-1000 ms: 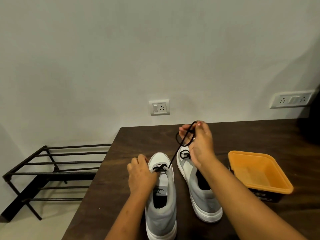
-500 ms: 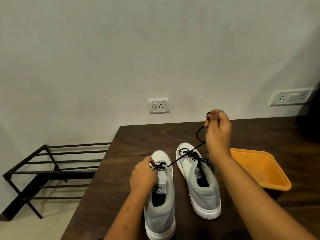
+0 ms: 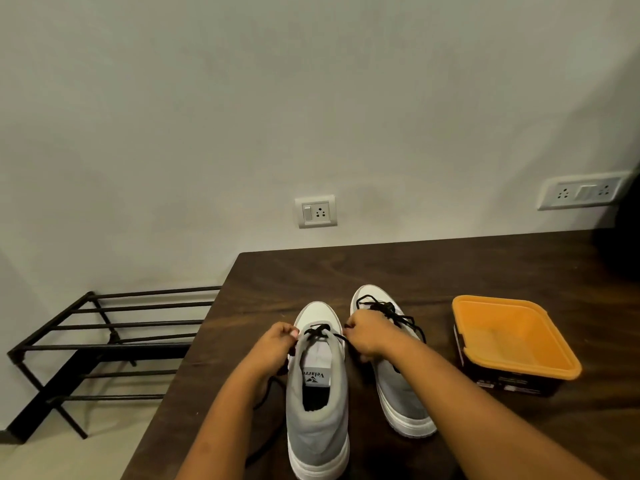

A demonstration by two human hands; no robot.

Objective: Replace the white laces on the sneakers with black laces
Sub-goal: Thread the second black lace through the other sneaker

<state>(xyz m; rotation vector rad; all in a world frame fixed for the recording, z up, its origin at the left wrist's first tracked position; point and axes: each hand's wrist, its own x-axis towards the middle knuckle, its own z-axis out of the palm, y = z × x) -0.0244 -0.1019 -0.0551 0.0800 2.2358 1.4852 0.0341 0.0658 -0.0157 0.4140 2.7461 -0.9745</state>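
Two grey-and-white sneakers stand side by side on the dark wooden table (image 3: 450, 268), toes toward the wall. The left sneaker (image 3: 318, 400) has a black lace (image 3: 320, 331) threaded only through its front eyelets. My left hand (image 3: 275, 348) pinches that lace at the shoe's left side, and a loose end trails down by my forearm. My right hand (image 3: 369, 336) grips the lace's other end between the two shoes. The right sneaker (image 3: 398, 382) carries a fully threaded black lace (image 3: 388, 311), partly hidden behind my right hand and arm.
An orange-rimmed dark tub (image 3: 512, 344) stands to the right of the shoes. A black metal rack (image 3: 104, 344) sits on the floor left of the table. Two wall sockets (image 3: 316, 211) hang above the table's far edge.
My right hand has dropped from high above the right sneaker down to the gap between the shoes, bringing the lace end with it. My left hand stays at the left sneaker's eyelets.
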